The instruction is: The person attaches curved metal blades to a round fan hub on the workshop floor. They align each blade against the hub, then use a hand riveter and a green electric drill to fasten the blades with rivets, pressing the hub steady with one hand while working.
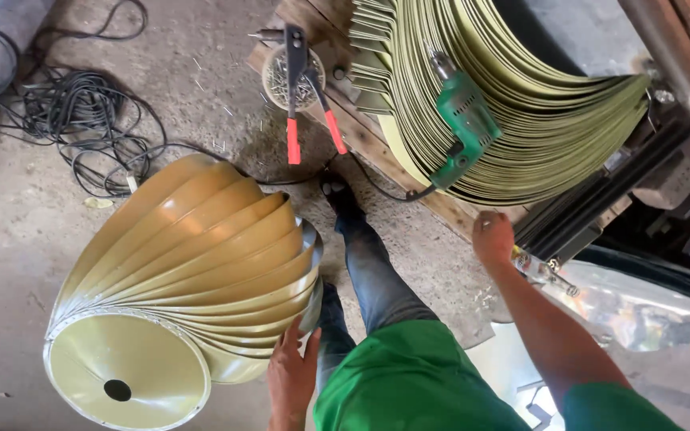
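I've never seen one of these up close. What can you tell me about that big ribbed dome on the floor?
The dome is made of many curved, overlapping metal-looking blades, painted pale yellow-green and glossy. They fan from a round end cap with a small dark hole in it. It lies tipped on its side on the floor. The left hand rests against its lower edge.

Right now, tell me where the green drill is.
The green drill lies in the head view's upper right, on the stack of curved metal strips, right of the red-handled riveter.

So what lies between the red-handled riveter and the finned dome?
In the head view, only bare concrete floor and a thin black cable lie between the riveter and the dome.
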